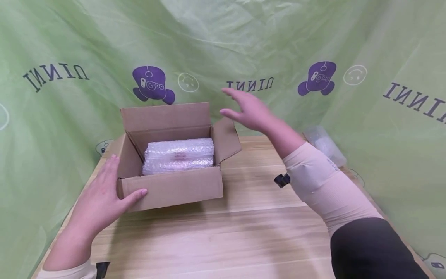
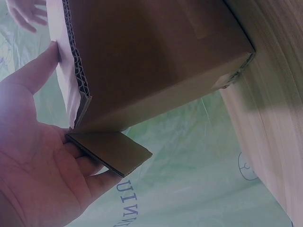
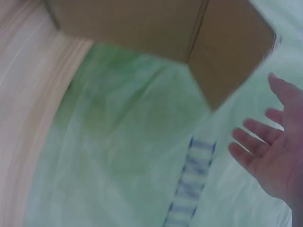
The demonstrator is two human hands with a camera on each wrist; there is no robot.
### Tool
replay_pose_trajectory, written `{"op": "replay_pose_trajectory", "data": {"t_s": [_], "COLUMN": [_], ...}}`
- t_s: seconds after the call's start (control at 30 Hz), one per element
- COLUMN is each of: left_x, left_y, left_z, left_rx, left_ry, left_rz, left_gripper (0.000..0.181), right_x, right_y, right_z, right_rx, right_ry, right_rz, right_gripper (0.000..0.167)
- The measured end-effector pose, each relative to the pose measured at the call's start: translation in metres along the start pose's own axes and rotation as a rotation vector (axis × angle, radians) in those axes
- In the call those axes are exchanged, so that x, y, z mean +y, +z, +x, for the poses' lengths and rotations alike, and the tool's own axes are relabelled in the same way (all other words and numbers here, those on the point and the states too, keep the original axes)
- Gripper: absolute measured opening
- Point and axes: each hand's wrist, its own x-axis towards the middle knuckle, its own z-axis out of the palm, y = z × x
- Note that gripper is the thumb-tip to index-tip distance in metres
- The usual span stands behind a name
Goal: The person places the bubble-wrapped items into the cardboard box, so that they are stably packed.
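An open cardboard box stands on the table with its flaps spread outward. Inside it lie two bubble-wrapped bundles, side by side, with a faint reddish mark between them. What the wrap covers cannot be made out. My left hand rests at the box's front left corner, thumb on the front flap and the other fingers along the left flap. My right hand hovers above the right flap, apart from the box, with its fingers extended and nothing in it.
A clear plastic package lies at the table's back right edge. Wooden tabletop extends in front and to the right of the box. A green printed curtain hangs close behind and on both sides.
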Motion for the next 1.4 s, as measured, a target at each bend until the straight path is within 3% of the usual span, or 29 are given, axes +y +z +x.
{"op": "replay_pose_trajectory", "data": {"t_s": [0.27, 0.5, 0.7, 1.0, 1.27, 1.4], "left_x": [-0.001, -0.002, -0.002, 0.000, -0.001, 0.000], "left_y": [0.001, 0.000, 0.000, 0.001, 0.001, 0.001], "left_z": [-0.001, -0.001, 0.000, 0.000, 0.000, 0.001], "left_rx": [0.002, 0.007, 0.011, 0.013, 0.013, 0.011], "left_ry": [-0.008, -0.011, -0.008, -0.007, -0.004, -0.003], "left_rz": [-0.001, -0.006, -0.005, 0.007, 0.013, 0.005], "left_gripper": [0.116, 0.116, 0.117, 0.116, 0.116, 0.116], "right_x": [0.078, 0.149, 0.198, 0.254, 0.279, 0.285], "right_y": [-0.011, -0.003, 0.010, 0.035, 0.056, 0.064], "right_z": [-0.029, -0.068, -0.105, -0.159, -0.189, -0.199], "right_rx": [0.171, 0.224, 0.178, 0.081, -0.028, -0.026], "right_ry": [0.184, 0.360, 0.502, 0.703, 0.759, 0.794], "right_rz": [0.044, -0.016, -0.067, -0.137, -0.168, -0.141], "right_gripper": [0.087, 0.091, 0.095, 0.110, 0.118, 0.111]}}
